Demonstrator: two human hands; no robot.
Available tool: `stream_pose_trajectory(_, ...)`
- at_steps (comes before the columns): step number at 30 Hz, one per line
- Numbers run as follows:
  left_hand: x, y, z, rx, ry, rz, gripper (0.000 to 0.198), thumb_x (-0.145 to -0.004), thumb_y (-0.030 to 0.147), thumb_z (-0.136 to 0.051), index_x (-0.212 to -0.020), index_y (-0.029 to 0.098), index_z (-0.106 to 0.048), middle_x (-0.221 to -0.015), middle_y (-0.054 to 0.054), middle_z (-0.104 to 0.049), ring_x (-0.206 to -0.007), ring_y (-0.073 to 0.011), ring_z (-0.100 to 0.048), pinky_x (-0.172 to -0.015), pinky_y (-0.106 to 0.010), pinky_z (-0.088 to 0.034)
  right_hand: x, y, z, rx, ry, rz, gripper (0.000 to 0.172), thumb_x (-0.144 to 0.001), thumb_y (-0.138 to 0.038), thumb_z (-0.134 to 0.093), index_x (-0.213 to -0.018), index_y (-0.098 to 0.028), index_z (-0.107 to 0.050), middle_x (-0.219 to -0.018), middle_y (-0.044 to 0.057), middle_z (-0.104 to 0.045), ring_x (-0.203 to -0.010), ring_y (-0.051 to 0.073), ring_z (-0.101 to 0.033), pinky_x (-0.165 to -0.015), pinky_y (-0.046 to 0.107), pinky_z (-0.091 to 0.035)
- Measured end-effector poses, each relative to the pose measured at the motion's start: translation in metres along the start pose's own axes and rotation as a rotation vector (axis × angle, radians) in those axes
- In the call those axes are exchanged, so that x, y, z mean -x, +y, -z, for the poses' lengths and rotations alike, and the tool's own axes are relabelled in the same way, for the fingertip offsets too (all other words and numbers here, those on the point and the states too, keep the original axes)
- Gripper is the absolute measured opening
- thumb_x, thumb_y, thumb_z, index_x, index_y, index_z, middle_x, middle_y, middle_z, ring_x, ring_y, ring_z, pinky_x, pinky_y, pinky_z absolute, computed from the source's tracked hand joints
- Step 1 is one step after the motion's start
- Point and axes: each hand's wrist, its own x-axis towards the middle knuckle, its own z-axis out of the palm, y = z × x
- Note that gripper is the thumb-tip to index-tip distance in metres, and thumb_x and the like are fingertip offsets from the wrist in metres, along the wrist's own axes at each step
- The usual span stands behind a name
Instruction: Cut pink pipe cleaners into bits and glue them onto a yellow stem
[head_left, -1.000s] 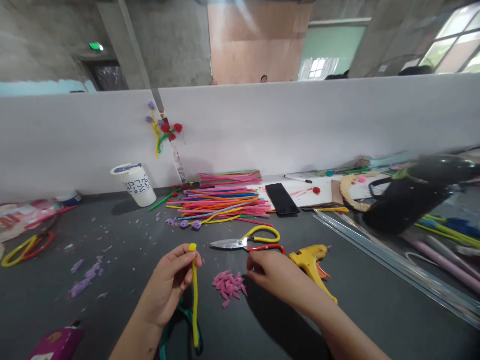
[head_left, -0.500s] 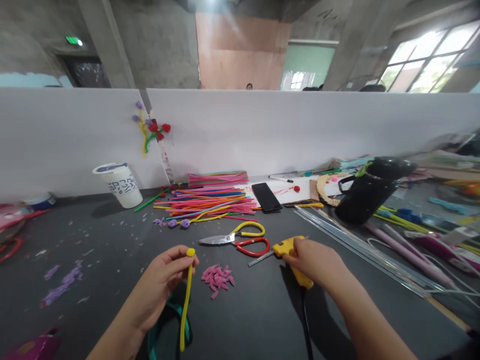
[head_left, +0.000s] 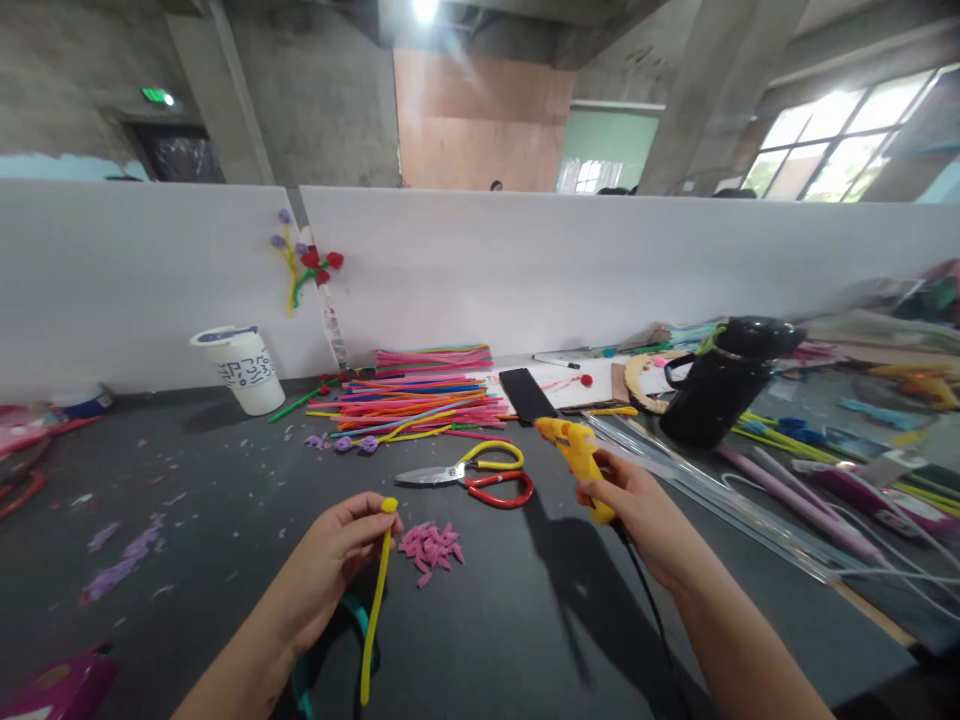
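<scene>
Between thumb and fingers, my left hand (head_left: 341,545) pinches a yellow pipe cleaner (head_left: 376,610) near its folded top; its long end hangs down. My right hand (head_left: 626,500) grips a yellow hot glue gun (head_left: 579,455) by the handle, raised above the table with the nozzle pointing up and left. A small pile of pink cut pieces (head_left: 431,550) lies just right of my left hand. Behind the pile rest scissors (head_left: 469,475) with one yellow and one red handle, blades apart, pointing left.
Bundles of colored pipe cleaners (head_left: 420,400) lie at the back beside a black phone (head_left: 526,395). A white cup (head_left: 244,370) stands back left, a black flask (head_left: 716,385) back right. Clear glue sticks (head_left: 690,475) run along the right. Purple scraps (head_left: 127,570) lie at left.
My right hand has lifted the glue gun off the table and tipped its nozzle upward. The left hand still holds the yellow pipe cleaner in nearly the same place.
</scene>
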Motion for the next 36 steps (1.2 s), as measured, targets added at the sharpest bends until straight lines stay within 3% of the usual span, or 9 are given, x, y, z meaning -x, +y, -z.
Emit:
stream_pose_trajectory(2,-0.003,0.000,-0.002,0.009,-0.010,-0.006,0.007,-0.068,0.018,-0.064,-0.072,0.014,-0.060,-0.068,-0.002,-0.063,-0.059,-0.0091,-0.056,-0.057,-0.018,-0.041,-0.002,-0.016,-0.010,-0.503,-0.194,-0.011,0.018,-0.070,-0.019,-0.053,-0.087,-0.018,-0.050,-0.068,-0.003,-0.050,-0.059,0.010,-0.046,-0.055,0.021,-0.036)
stream_pose_trajectory(3,-0.004,0.000,-0.004,0.016,-0.019,-0.009,0.007,-0.068,0.018,-0.064,-0.071,0.014,-0.059,-0.068,-0.002,-0.063,-0.059,-0.0090,-0.056,-0.058,-0.018,-0.041,-0.005,-0.024,-0.017,-0.566,-0.258,-0.014,0.014,-0.070,-0.022,-0.053,-0.082,-0.017,-0.050,-0.064,-0.004,-0.048,-0.056,0.009,-0.045,-0.054,0.021,-0.035)
stream_pose_trajectory(8,-0.007,-0.001,-0.014,0.045,-0.156,-0.054,0.005,-0.071,0.017,-0.060,-0.070,0.013,-0.058,-0.069,-0.004,-0.063,-0.061,-0.0108,-0.057,-0.060,-0.021,-0.043,-0.026,-0.054,-0.054,-0.650,-0.515,-0.005,0.011,-0.065,-0.019,-0.054,-0.074,-0.014,-0.054,-0.062,-0.002,-0.053,-0.043,0.005,-0.036,-0.043,0.020,-0.028)
stream_pose_trajectory(11,-0.005,-0.004,-0.018,0.034,-0.176,-0.094,0.009,-0.074,0.022,-0.058,-0.071,0.014,-0.058,-0.060,-0.002,-0.061,-0.047,-0.0079,-0.050,-0.047,-0.018,-0.037,-0.030,-0.054,-0.070,-0.674,-0.600,-0.006,0.014,-0.061,-0.017,-0.057,-0.074,-0.013,-0.055,-0.067,0.000,-0.057,-0.042,0.004,-0.035,-0.042,0.020,-0.028)
stream_pose_trajectory(15,-0.004,-0.013,-0.017,-0.029,-0.069,-0.150,0.012,-0.072,0.027,-0.061,-0.074,0.016,-0.056,-0.059,0.001,-0.060,-0.037,-0.0029,-0.036,-0.036,-0.015,-0.022,-0.017,-0.039,-0.082,-0.687,-0.633,-0.038,0.015,-0.060,-0.015,-0.063,-0.073,-0.013,-0.056,-0.059,-0.004,-0.051,-0.046,0.004,-0.041,-0.046,0.018,-0.031)
stream_pose_trajectory(21,0.002,-0.023,-0.014,-0.042,0.007,-0.184,0.012,-0.064,0.025,-0.069,-0.068,0.016,-0.061,-0.058,0.000,-0.058,-0.051,-0.0090,-0.051,-0.048,-0.017,-0.038,0.003,-0.029,-0.083,-0.485,-0.638,-0.034,0.014,-0.073,-0.028,-0.057,-0.076,-0.014,-0.057,-0.061,-0.001,-0.055,-0.057,0.010,-0.052,-0.059,0.024,-0.040)
stream_pose_trajectory(25,0.005,-0.023,-0.017,0.127,-0.005,-0.020,0.012,-0.065,0.024,-0.068,-0.067,0.015,-0.059,-0.059,-0.001,-0.060,-0.044,-0.0068,-0.049,-0.040,-0.015,-0.034,0.006,-0.026,-0.079,-0.417,-0.578,-0.007,0.015,-0.072,-0.028,-0.059,-0.081,-0.017,-0.058,-0.073,-0.001,-0.055,-0.065,0.011,-0.050,-0.060,0.022,-0.039)
stream_pose_trajectory(30,0.004,-0.030,-0.024,0.217,-0.078,0.196,0.017,-0.064,0.028,-0.066,-0.063,0.014,-0.056,-0.052,-0.001,-0.057,-0.031,-0.0025,-0.041,-0.030,-0.013,-0.020,0.012,-0.032,-0.086,-0.266,-0.577,0.006,0.016,-0.072,-0.031,-0.055,-0.082,-0.019,-0.060,-0.073,0.000,-0.057,-0.067,0.013,-0.051,-0.059,0.023,-0.041)
stream_pose_trajectory(36,0.002,-0.045,-0.026,0.126,-0.059,0.210,0.027,-0.057,0.036,-0.072,-0.061,0.015,-0.056,-0.050,-0.001,-0.060,-0.027,-0.0016,-0.039,-0.027,-0.012,-0.016,0.018,-0.029,-0.103,-0.177,-0.520,0.121,0.016,-0.066,-0.026,-0.058,-0.081,-0.020,-0.057,-0.076,0.001,-0.061,-0.067,0.014,-0.056,-0.064,0.025,-0.045)
